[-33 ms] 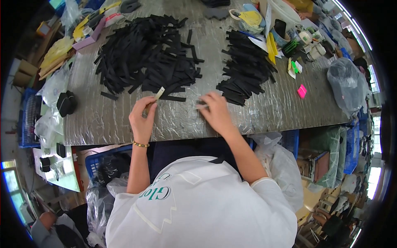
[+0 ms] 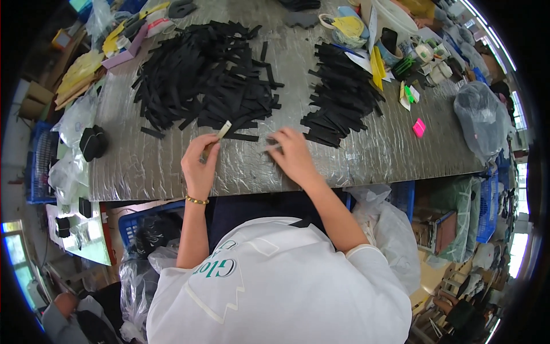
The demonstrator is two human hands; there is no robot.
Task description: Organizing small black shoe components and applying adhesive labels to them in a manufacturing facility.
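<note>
My left hand (image 2: 198,163) is closed in a pinch between thumb and fingertips on a short cream strip (image 2: 224,129), which sticks up and to the right. Just beyond it lies a big loose heap of black strips (image 2: 195,74), flat and narrow like cut fabric or webbing. To its right, my right hand (image 2: 295,155) hovers over the table with its fingers curled. Its fingertips are smeared by motion, and a greyish blur sits at them that I cannot make out. Past that hand lies a second pile of black strips (image 2: 344,92), more evenly layered.
The table (image 2: 240,172) has a wrinkled, shiny covering. A pink block (image 2: 419,127) and a clear plastic bag (image 2: 482,117) are on the right. Jars, cups and papers crowd the far right corner. At the left edge sit black rolled bundles (image 2: 93,143). Blue crates stand below.
My right hand has shifted slightly left, toward my left hand. My left hand keeps its pinch on the cream strip, nearly in place.
</note>
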